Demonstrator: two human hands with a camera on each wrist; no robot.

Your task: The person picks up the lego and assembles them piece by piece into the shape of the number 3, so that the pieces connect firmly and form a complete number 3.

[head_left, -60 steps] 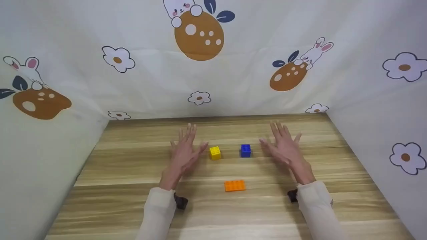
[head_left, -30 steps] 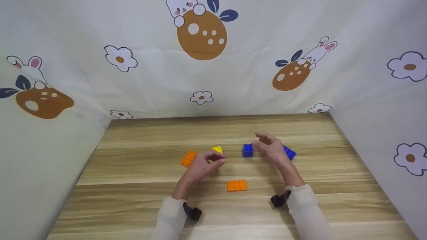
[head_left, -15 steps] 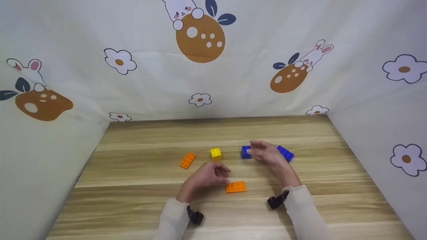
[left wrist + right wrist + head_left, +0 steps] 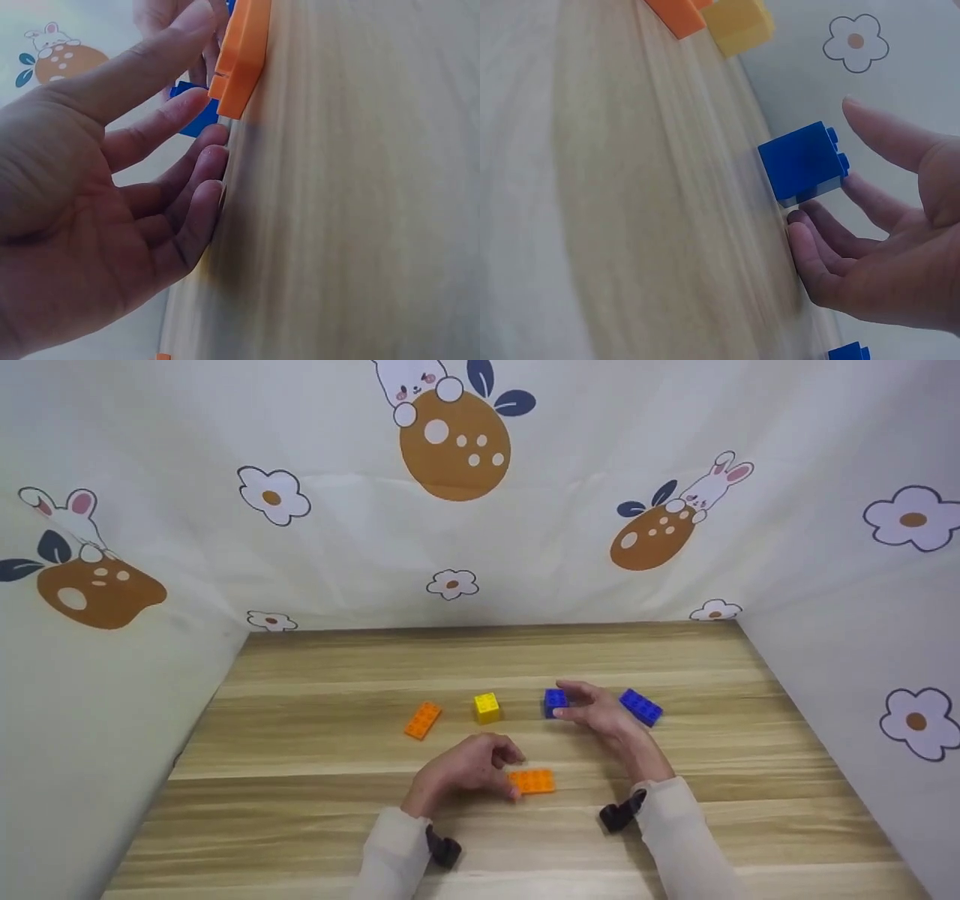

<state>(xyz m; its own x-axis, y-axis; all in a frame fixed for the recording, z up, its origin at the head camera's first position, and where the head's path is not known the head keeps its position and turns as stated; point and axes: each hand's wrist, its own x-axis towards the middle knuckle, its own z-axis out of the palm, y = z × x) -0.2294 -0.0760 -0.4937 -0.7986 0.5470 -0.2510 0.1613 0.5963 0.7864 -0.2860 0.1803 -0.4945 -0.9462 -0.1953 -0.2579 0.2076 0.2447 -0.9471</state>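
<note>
My left hand [image 4: 472, 765] is at the left end of an orange building brick [image 4: 534, 781], its thumb on the near side and its index finger beyond. In the left wrist view the index fingertip meets or nearly meets that brick's corner, and the fingers are loosely bent. My right hand [image 4: 602, 714] reaches around the right side of a square blue brick [image 4: 802, 163]. There the thumb stands off the brick's studded top, while the other fingers lie beside it, apparently without a grip. Both bricks sit on the wooden table [image 4: 315, 810].
A yellow square brick [image 4: 487, 708] stands left of the blue one. Farther left lies a second orange brick [image 4: 423, 721], and right of my right hand lies a long blue brick [image 4: 641, 707]. Pale printed cloth [image 4: 337, 555] encloses the table's back and sides.
From spread palms, both hands have moved inward, uncovering the left orange and long blue bricks. My left hand came nearer to the front orange brick; my right hand shifted left to the square blue brick.
</note>
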